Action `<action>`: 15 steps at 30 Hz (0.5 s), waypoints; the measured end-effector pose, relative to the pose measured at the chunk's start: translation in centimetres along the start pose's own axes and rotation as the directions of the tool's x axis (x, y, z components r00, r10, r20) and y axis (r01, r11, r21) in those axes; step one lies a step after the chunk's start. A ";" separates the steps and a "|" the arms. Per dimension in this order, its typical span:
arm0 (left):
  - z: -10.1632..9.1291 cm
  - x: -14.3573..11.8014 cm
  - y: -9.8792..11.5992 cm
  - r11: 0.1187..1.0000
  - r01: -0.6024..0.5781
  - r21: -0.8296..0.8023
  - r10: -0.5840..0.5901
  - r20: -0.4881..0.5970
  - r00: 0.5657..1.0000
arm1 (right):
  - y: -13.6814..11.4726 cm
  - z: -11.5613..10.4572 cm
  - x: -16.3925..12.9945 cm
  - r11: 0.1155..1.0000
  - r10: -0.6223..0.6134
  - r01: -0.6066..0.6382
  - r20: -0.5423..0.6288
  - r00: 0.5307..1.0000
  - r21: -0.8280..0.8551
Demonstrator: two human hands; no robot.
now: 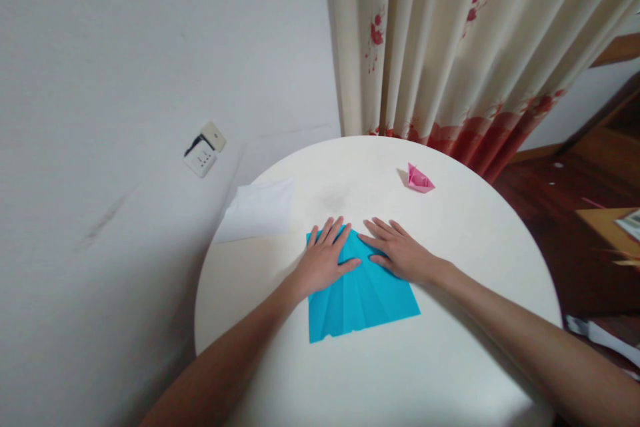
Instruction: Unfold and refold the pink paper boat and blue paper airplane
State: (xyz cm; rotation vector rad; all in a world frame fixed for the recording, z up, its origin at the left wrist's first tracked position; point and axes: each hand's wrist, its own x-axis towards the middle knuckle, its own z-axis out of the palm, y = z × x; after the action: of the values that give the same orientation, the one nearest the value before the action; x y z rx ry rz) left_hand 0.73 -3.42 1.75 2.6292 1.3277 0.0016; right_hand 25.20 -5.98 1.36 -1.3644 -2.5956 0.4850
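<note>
A sheet of blue paper (357, 303) lies on the table in front of me, with several creases fanning out from its far edge. My left hand (326, 259) rests flat on its upper left part, fingers spread and pointing away from me. On the upper right side, my right hand (397, 250) lies with its fingers stretched out, partly on the paper and partly past its edge. Both hands cover portions of the paper's far corners. Neither hand grips anything.
The round white table (480, 333) carries a folded pink paper boat (420, 179) at the back right and white paper (257, 210) at the back left. A wall with a socket (201, 157) stands left. Behind the table hangs a curtain (425, 47).
</note>
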 end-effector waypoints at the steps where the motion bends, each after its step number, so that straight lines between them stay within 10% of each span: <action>1: 0.0 0.0 0.0 1.000 0.004 -0.001 -0.004 0.001 1.000 | 0.0 0.0 0.0 1.000 -0.001 0.001 -0.002 1.000 0.001; 15: 0.3 -0.1 -0.3 1.000 -0.022 -0.020 0.022 -0.006 1.000 | 0.0 0.0 0.0 1.000 0.002 -0.002 0.002 1.000 -0.008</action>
State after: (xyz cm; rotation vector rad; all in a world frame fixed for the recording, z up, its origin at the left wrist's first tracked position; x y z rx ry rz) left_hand 0.47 -3.35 1.45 2.6291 1.2933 0.0261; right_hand 25.21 -6.01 1.33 -1.3697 -2.6008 0.4777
